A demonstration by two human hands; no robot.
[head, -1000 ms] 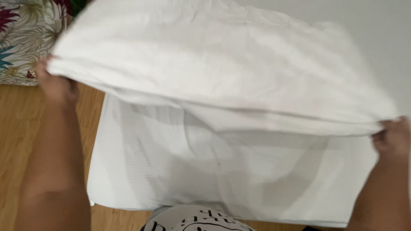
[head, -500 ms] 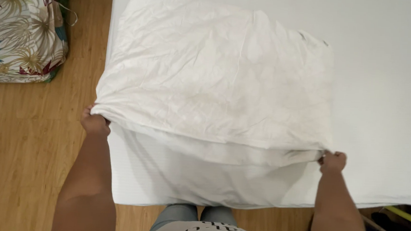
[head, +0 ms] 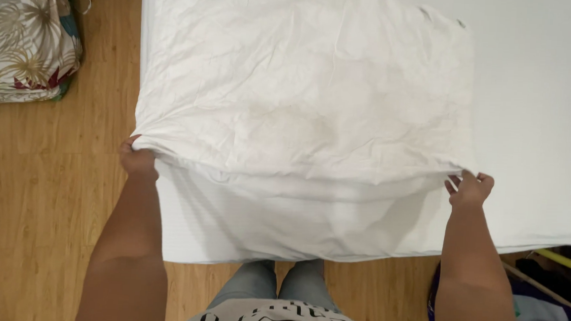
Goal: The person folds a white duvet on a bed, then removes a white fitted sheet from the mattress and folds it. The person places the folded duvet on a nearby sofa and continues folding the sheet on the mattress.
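Note:
A white pillow in a creased white pillowcase (head: pixel 303 89) lies across the near corner of a bed with a white sheet (head: pixel 539 116). My left hand (head: pixel 137 159) grips the pillowcase's near left corner. My right hand (head: pixel 470 189) pinches its near right corner, fingers partly spread. The near edge of the pillowcase is lifted a little, and a shadowed gap shows beneath it above the sheet.
The wooden floor (head: pixel 38 211) runs along the left and under my legs. A cushion with a flower and leaf print (head: pixel 22 32) lies on the floor at the upper left. Coloured cloth and a yellow rod (head: pixel 554 309) sit at the lower right.
The pillow has come down from in front of me and now rests flatter on the bed. My hands have dropped and moved away with it, still on its corners.

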